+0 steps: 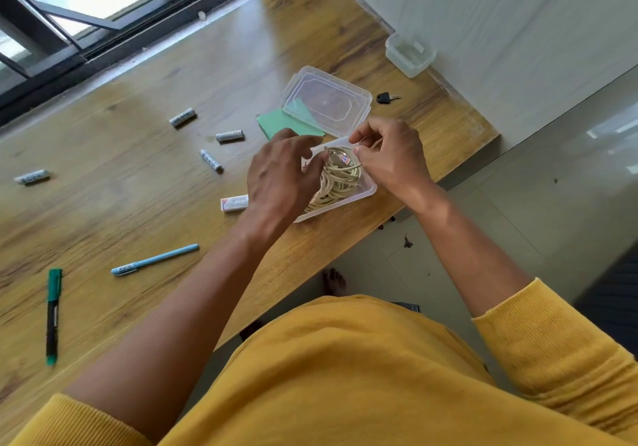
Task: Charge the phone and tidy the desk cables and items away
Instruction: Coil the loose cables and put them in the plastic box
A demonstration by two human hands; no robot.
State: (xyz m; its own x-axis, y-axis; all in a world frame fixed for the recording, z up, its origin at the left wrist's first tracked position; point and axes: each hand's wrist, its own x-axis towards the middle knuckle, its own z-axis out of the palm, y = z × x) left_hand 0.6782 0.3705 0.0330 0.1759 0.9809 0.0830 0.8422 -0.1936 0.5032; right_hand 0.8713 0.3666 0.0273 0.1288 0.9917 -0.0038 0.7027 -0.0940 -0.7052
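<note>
Right now both hands are over a clear box (366, 193) near the counter's (121, 217) edge. Inside the box lies a coiled pale cable (336, 178). The right hand (390, 155) pinches a bit of the cable with thumb and finger. The left hand (283, 176) has curled fingers at the box's 9 o'clock side; I cannot tell if it holds the cable. The box's lid (326, 100) lies open at 12 o'clock from the box, partly on a green card (279, 122). Four batteries (229, 136) lie spread out at 9 to 10 o'clock. A small white eraser (234, 203) sits just left of the left hand. A blue pen (155, 260) and a green marker (53, 316) lie at 8 o'clock. A black key (385, 98) sits at 1 o'clock, and a small clear tub (411, 54) stands beyond it by the wall.
</note>
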